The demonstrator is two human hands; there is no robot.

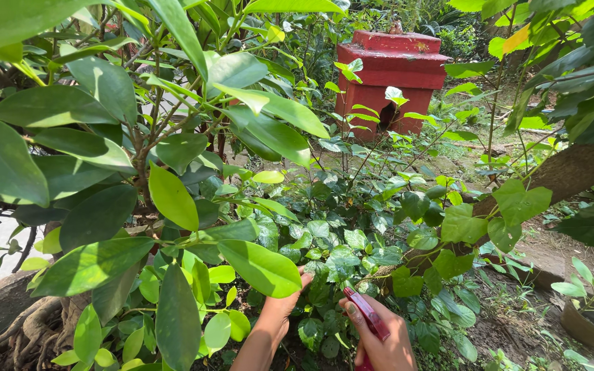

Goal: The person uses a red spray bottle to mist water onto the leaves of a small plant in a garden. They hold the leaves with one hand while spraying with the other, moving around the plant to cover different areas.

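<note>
- We see our right hand point(383, 340) low in the view, its fingers wrapped tight around a red-handled pruning tool point(368, 317), gripped so the tip points up into the low green shrub point(338, 240).
- Our left hand point(284, 302) reaches forward into the same foliage, mostly hidden behind a big glossy leaf point(261, 268); we cannot tell whether its fingers are spread or pinching a stem, only that one fingertip pokes out by the leaves.
- The tool's handle looks smooth, hard and shiny, probably plastic; its blades are too small to make out.
- The near leaves are broad, waxy and oval, on thin woody twigs; the shrub's are smaller and crinkled.
- Behind stands a red, stepped masonry block point(388, 75), matte and rough, on bare soil.
- At right sits a brown clay pot point(586, 328).
</note>
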